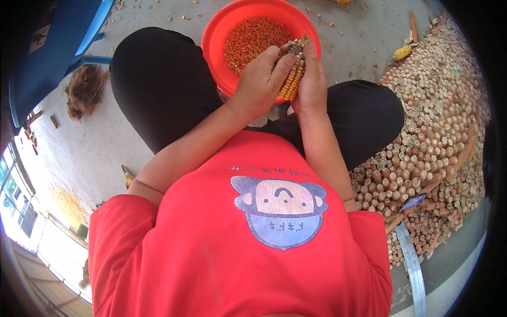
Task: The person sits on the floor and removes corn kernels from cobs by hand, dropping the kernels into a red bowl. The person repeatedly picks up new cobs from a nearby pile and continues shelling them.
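Both my hands grip one ear of dried corn over the near right rim of a red plastic basin. My left hand wraps it from the left, its thumb pressed on the kernels near the upper end. From the right, my right hand holds the ear with fingers stretched up along its side. Yellow kernels in rows cover the lower part; the upper end looks rough, greyish and bare of kernels. Loose orange corn kernels lie in the basin, partly hidden by my hands.
A large pile of corncobs is stacked to the right, with a phone-like device on it. A yellow ear lies at its top edge. On the left stand a blue plastic chair and a brown fibrous clump. Kernels are scattered about the floor.
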`<action>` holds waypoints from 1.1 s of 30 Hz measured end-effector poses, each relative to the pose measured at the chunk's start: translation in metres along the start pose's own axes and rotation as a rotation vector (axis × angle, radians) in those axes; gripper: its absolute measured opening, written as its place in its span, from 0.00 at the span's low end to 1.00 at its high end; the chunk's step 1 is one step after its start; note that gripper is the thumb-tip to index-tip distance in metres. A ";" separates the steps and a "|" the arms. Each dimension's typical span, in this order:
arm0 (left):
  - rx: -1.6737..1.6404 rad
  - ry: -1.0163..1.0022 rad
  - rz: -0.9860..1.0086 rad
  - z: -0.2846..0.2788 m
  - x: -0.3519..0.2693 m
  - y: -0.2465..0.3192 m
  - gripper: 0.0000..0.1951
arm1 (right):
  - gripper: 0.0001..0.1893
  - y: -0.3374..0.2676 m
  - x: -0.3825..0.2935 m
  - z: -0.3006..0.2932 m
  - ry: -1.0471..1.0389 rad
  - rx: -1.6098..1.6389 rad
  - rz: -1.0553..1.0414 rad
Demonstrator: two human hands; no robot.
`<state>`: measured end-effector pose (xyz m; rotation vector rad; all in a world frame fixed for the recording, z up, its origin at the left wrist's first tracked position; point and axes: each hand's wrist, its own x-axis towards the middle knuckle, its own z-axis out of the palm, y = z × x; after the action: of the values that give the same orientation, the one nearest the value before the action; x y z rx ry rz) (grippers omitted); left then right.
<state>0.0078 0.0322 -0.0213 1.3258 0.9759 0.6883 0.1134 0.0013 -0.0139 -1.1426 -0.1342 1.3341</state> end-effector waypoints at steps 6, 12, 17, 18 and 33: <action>0.022 0.039 0.058 0.001 0.002 -0.003 0.16 | 0.22 -0.003 0.001 -0.003 -0.017 -0.020 -0.004; 0.071 0.020 -0.043 0.000 0.008 0.016 0.17 | 0.23 0.008 0.011 -0.021 0.111 -0.407 -0.094; 0.033 0.014 0.171 0.007 0.005 0.001 0.15 | 0.26 0.004 0.005 -0.031 0.162 -0.409 0.010; 0.069 0.016 0.095 0.006 0.002 0.002 0.15 | 0.27 0.006 0.005 -0.025 0.079 -0.366 -0.004; 0.037 0.173 0.124 0.010 0.001 -0.023 0.15 | 0.34 0.002 -0.013 0.015 -0.012 -0.455 -0.031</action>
<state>0.0142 0.0247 -0.0441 1.3852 1.0550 0.8953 0.0980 -0.0006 -0.0014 -1.5045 -0.4813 1.3184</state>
